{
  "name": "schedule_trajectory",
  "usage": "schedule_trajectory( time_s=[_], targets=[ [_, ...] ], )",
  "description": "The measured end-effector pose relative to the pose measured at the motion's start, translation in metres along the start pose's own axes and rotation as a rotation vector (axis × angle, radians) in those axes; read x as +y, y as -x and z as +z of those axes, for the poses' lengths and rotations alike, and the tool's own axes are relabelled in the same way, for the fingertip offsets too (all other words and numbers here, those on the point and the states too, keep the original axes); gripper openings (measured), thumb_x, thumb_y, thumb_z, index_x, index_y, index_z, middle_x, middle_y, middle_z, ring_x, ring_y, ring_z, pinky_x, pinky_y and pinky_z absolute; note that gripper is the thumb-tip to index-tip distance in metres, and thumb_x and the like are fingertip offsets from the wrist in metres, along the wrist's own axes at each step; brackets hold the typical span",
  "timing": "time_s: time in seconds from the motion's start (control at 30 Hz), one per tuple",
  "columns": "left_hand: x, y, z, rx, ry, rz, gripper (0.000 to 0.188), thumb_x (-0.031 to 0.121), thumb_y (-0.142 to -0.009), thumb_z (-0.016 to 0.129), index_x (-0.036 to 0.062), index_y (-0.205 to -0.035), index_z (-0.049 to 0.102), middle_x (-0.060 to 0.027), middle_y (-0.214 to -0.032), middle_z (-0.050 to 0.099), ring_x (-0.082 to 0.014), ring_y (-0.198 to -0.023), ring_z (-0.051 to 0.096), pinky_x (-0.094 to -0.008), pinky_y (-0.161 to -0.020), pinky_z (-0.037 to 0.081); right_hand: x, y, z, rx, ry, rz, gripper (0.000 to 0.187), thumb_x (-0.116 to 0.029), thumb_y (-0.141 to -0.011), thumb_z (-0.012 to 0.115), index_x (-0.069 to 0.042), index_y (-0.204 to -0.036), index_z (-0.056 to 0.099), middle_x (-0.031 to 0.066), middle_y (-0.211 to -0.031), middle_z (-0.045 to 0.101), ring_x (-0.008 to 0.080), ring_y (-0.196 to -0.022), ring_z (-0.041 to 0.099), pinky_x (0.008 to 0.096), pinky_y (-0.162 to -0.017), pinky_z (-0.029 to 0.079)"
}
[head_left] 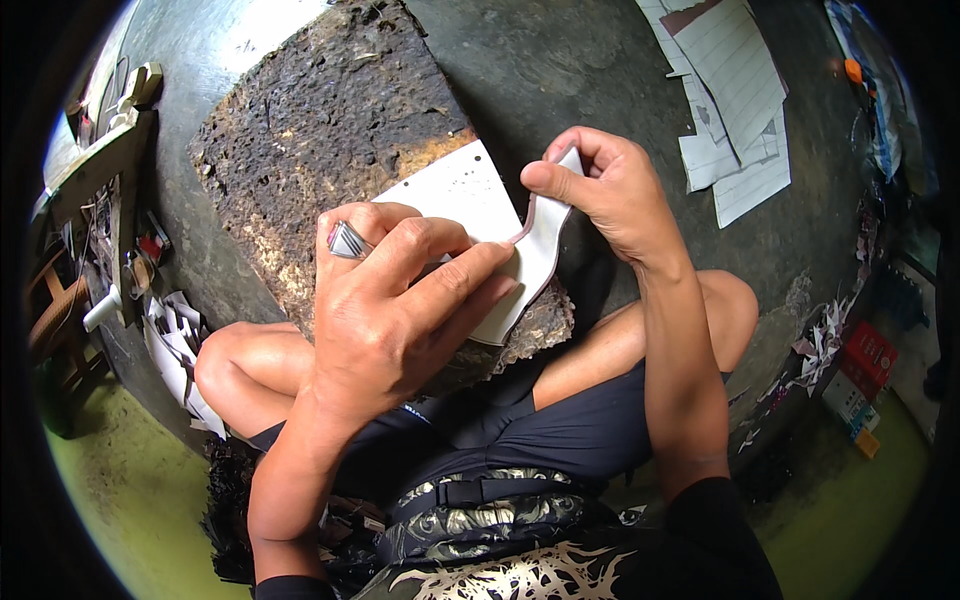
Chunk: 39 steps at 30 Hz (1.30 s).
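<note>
A thin white sheet (455,190) with small holes near its edge lies on a rough dark slab in front of me. My left hand (390,300) rests over it, fingers curled and pressed together, index fingertip at the sheet's right edge. A ridged silver piece, looking like a large ring (348,240), shows at its outer fingers. Anything inside that hand is hidden. Between thumb and fingers, my right hand (605,185) pinches the upper end of a white strip (543,235) with a brownish edge. The strip curves upward beside the sheet; whether they are joined is unclear.
The pitted slab (330,110) reaches between my crossed legs on the grey floor (560,70). Lined white sheets (735,100) lie at the far right. White scraps (172,345) pile by my left knee, near a wooden stand (125,170). A red package (868,355) lies right.
</note>
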<state>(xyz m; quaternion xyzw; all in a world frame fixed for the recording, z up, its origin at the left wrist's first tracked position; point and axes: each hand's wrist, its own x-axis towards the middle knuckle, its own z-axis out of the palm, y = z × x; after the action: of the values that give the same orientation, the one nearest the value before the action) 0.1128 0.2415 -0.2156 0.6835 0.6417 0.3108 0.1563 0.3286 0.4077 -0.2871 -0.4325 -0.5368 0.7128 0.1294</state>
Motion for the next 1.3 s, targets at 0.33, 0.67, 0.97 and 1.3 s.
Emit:
schedule_trajectory(
  time_s=[0.33,0.67,0.97,1.3],
  targets=[
    [0.001,0.001,0.009,0.086,0.013,0.006,0.032,0.019,-0.082,0.097,0.0173,-0.113,0.087,0.0019,-0.103,0.071,-0.0221,-0.097,0.067,-0.0437,-0.087,0.046,-0.009,0.071,0.066,0.242,-0.717,0.027,0.057,-0.054,-0.109,0.077,0.000,-0.129,0.073,0.0082,-0.119,0.080,0.0159,-0.107,0.074,0.0338,-0.101,0.058],
    [-0.011,0.003,-0.004,0.012,0.021,0.069,0.048,0.009,-0.076,0.091,0.0175,-0.124,0.089,-0.0007,-0.107,0.071,-0.0241,-0.100,0.067,-0.0428,-0.087,0.055,-0.023,0.064,0.073,0.296,-0.286,-0.016,0.029,-0.025,-0.104,0.090,0.002,-0.108,0.080,0.0057,-0.096,0.082,0.0090,-0.087,0.073,0.0276,-0.079,0.060],
    [-0.015,0.003,-0.004,-0.002,0.039,0.090,0.048,0.010,-0.075,0.091,0.0186,-0.122,0.089,0.0011,-0.102,0.070,-0.0230,-0.096,0.066,-0.0407,-0.082,0.054,-0.017,0.055,0.054,0.149,-0.351,0.045,0.030,-0.025,-0.104,0.090,0.003,-0.110,0.080,0.0074,-0.098,0.082,0.0102,-0.087,0.074,0.0276,-0.078,0.061],
    [-0.013,0.000,0.003,0.033,-0.024,0.129,0.042,0.015,-0.084,0.093,0.0204,-0.125,0.088,0.0029,-0.102,0.069,-0.0217,-0.095,0.065,-0.0413,-0.082,0.048,-0.015,0.050,0.047,0.125,-0.415,0.078,0.036,-0.030,-0.106,0.088,0.004,-0.114,0.079,0.0073,-0.101,0.081,0.0104,-0.089,0.073,0.0281,-0.080,0.061]
  ],
)
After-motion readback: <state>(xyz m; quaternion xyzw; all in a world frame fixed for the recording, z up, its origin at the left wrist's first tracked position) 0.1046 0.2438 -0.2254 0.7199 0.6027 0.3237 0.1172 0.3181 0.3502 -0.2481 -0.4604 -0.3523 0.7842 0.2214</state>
